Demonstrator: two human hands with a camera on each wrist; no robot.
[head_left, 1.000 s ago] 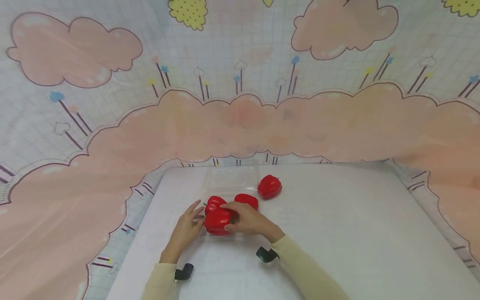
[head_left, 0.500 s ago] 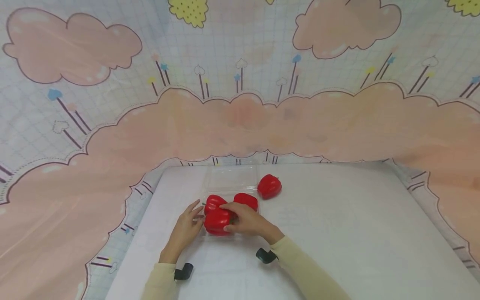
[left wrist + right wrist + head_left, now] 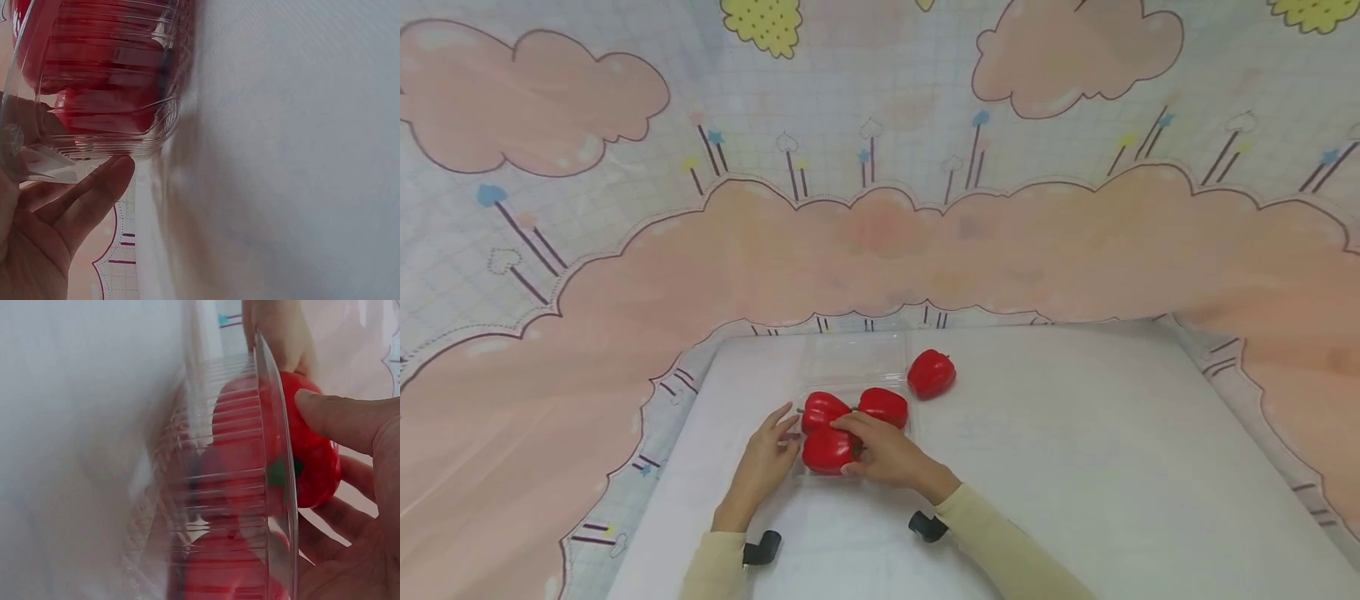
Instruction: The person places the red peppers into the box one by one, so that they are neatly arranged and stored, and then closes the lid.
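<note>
My right hand (image 3: 887, 450) grips a red bell pepper (image 3: 827, 451) with a green stem, thumb on its near side and fingers on its far side. This pepper is partly inside a clear plastic clamshell box (image 3: 250, 469), seen through the ribbed wall in the right wrist view. Two more red bell peppers sit in the box: one at the back left (image 3: 823, 412) and one at the back right (image 3: 884, 407). At the box's left side is my left hand (image 3: 764, 461); its fairly straight fingers (image 3: 94, 194) touch the wall in the left wrist view.
The clear lid (image 3: 856, 357) lies folded back behind the box. Another red bell pepper (image 3: 932, 374) rests on the white table (image 3: 1075, 433), right of the lid. A patterned curtain (image 3: 1000, 250) hangs behind the table.
The gripped pepper and my right hand have moved slightly down into the box, and the stem of the back right pepper now shows. My left hand stays beside the box. The head view shifts a little.
</note>
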